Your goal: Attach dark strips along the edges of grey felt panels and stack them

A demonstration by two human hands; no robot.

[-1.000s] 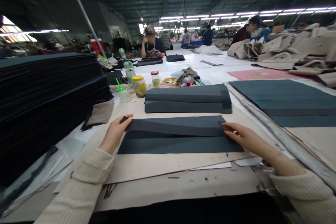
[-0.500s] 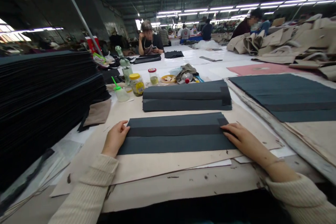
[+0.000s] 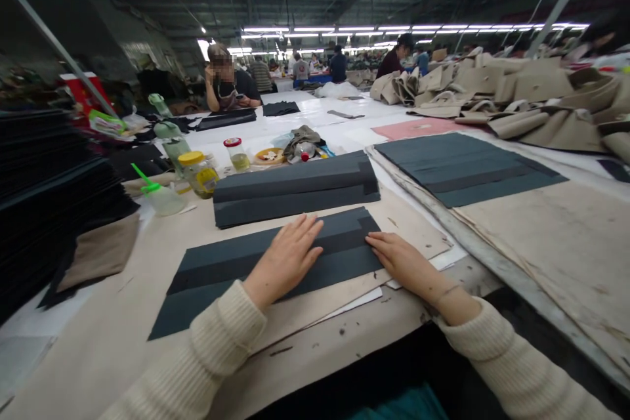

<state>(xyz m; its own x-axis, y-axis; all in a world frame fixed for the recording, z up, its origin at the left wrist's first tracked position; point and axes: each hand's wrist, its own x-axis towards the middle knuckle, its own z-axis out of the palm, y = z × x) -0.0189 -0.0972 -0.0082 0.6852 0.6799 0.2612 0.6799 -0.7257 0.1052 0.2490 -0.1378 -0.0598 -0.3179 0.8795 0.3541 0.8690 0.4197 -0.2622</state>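
Note:
In front of me a dark blue-green fabric panel (image 3: 207, 279) with a darker strip along its length lies flat on a beige board (image 3: 123, 302). My left hand (image 3: 286, 259) rests flat on the panel's middle, fingers stretched out and holding nothing. At the panel's right end, my right hand (image 3: 401, 259) touches the edge with extended fingertips. Just behind lies a stack of similar folded panels (image 3: 295, 187), apart from both hands.
Tall dark fabric piles (image 3: 44, 210) stand at left, beside a brown cloth piece (image 3: 101, 252). A glue bottle (image 3: 165, 199) and a yellow-lidded jar (image 3: 199, 174) sit behind. More blue-green panels (image 3: 462, 167) lie right, before beige bag pieces (image 3: 531, 88). A person (image 3: 229, 85) sits across.
My left hand has moved from the panel's left edge onto its middle. My right hand stays at the right end. The view has turned to the right.

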